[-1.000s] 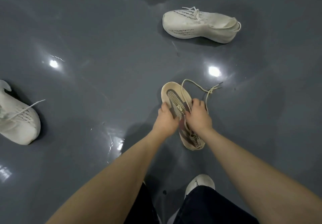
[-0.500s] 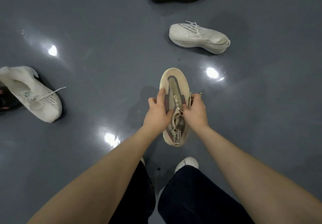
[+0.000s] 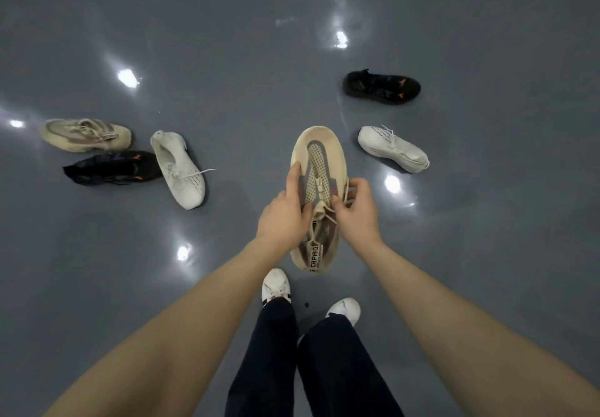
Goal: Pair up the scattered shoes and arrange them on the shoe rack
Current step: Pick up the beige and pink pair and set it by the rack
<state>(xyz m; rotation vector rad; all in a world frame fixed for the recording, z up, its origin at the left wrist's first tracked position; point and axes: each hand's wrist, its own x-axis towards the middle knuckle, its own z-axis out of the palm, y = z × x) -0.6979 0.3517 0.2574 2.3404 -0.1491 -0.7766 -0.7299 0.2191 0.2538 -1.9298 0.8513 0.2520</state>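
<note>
My left hand (image 3: 285,215) grips the beige sneaker (image 3: 316,196) held up before me, while my right hand (image 3: 357,212) pinches its laces (image 3: 347,192). If a loose lace slips free, I could tread on it. Its mate (image 3: 86,136) lies far left on the floor (image 3: 227,59).

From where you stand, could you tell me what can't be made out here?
- Shoe rack: outside the head view.
- Beige shoe: middle hidden by left hand and right hand.
- Black shoe on the left: toe hidden behind the white shoe.
- Heel tab lettering: too small.
</note>
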